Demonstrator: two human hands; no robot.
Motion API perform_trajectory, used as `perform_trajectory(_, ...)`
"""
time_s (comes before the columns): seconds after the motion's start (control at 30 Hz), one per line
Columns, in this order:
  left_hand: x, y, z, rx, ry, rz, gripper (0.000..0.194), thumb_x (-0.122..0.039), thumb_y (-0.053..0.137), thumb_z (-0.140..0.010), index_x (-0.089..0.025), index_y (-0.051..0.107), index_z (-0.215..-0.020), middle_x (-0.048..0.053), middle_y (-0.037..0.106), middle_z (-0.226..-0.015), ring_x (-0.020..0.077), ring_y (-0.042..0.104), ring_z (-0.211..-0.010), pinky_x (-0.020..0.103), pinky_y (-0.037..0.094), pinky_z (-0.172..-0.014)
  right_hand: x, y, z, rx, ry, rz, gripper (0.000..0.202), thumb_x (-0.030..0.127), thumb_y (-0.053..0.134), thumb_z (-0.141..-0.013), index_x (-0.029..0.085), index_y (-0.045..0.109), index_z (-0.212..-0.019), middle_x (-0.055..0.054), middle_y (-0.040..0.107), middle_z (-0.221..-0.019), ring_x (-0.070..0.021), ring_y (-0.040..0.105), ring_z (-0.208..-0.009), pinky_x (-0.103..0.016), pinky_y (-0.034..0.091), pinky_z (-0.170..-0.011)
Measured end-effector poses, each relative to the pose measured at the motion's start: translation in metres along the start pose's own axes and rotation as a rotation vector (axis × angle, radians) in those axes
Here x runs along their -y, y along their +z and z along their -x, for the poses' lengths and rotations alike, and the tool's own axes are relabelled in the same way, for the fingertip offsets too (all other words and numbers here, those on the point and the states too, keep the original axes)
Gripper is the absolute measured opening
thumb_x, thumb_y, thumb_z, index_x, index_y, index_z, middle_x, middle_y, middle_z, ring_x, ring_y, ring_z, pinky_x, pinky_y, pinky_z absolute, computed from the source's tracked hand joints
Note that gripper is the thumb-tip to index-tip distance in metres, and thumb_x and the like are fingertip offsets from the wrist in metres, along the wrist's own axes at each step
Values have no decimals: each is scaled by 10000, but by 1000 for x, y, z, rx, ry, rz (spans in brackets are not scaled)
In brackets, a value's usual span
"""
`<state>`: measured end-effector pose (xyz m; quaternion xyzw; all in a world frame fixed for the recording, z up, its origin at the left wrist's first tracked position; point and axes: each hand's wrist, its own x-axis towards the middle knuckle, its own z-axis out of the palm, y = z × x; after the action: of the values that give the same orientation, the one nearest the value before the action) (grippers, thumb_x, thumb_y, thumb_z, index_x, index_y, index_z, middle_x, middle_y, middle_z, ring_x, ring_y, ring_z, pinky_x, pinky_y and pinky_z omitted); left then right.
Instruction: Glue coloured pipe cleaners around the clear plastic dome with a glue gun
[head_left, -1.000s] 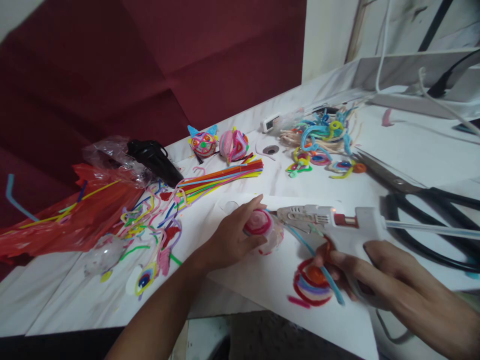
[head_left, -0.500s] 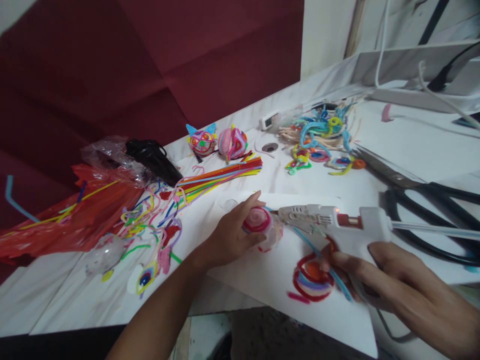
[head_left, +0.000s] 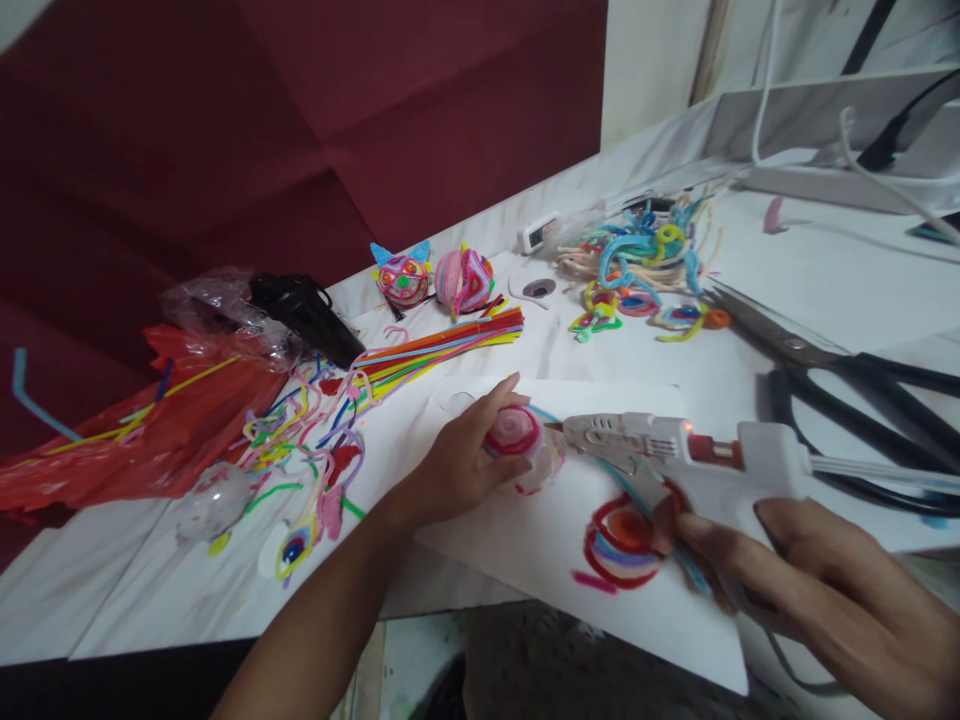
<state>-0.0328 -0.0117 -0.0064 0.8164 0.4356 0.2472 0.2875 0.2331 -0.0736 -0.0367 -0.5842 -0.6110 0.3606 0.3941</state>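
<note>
My left hand (head_left: 469, 455) is closed round a clear ball (head_left: 541, 462) with a pink and red pipe-cleaner spiral (head_left: 514, 430) on its side, held over a white paper sheet (head_left: 495, 570). In my right hand (head_left: 795, 560) is a white hot glue gun (head_left: 675, 450), its nozzle pointing left, close by the ball's right side. A light blue pipe cleaner (head_left: 626, 483) runs from under the gun to the fingers of my right hand. Below the nozzle, a round red, orange and purple pipe-cleaner piece (head_left: 622, 545) lies on the paper beside a short pink piece (head_left: 595, 582).
Large black-handled scissors (head_left: 810, 360) lie at the right. Behind are two decorated balls (head_left: 403, 277), a bundle of pipe cleaners (head_left: 450, 345) and a coloured heap (head_left: 645, 250). At left are loose pipe cleaners, a clear ball (head_left: 217, 500) and a red plastic bag (head_left: 195, 420).
My right hand has drawn the glue gun slightly to the right, so its nozzle sits a little farther from the ball. My left hand keeps its hold on the ball.
</note>
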Motion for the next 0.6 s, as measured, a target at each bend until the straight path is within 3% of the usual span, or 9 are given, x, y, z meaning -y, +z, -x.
perform_trajectory(0.1, 0, 0, 0, -4, 8, -13, 807, -447, 644, -834, -229, 219, -1485, 125, 504, -1386, 280, 489, -1260, 430, 353, -1081, -5, 0, 3, 52, -57, -23, 529, 666, 519, -757, 265, 479, -415, 27, 359, -388, -128, 355, -307, -274, 252, -253)
perform_trajectory(0.23, 0, 0, 0, -5, 11, -11, 800, -425, 645, -837, -229, 219, -1485, 122, 504, -1386, 272, 490, -1259, 420, 356, -1079, -11, 3, 9, -30, 13, -16, 534, 670, 537, -745, 265, 434, -413, 35, 341, -396, -121, 325, -316, -278, 221, -274)
perform_trajectory(0.37, 0, 0, -1, -5, 9, 9, 796, -417, 650, -835, -222, 229, -1481, 125, 512, -1374, 270, 503, -1244, 416, 373, -1064, -18, 5, 17, -13, 91, -26, 529, 689, 568, -709, 274, 398, -429, 44, 293, -391, -135, 313, -314, -295, 204, -281)
perform_trajectory(0.6, -1, 0, -1, -6, 4, 6, 799, -418, 653, -833, -210, 234, -1480, 127, 511, -1370, 266, 514, -1224, 401, 374, -1058, -27, 5, 29, -2, 232, 114, 559, 761, 517, -711, 280, 377, -462, 20, 349, -451, -176, 383, -404, -324, 300, -368)
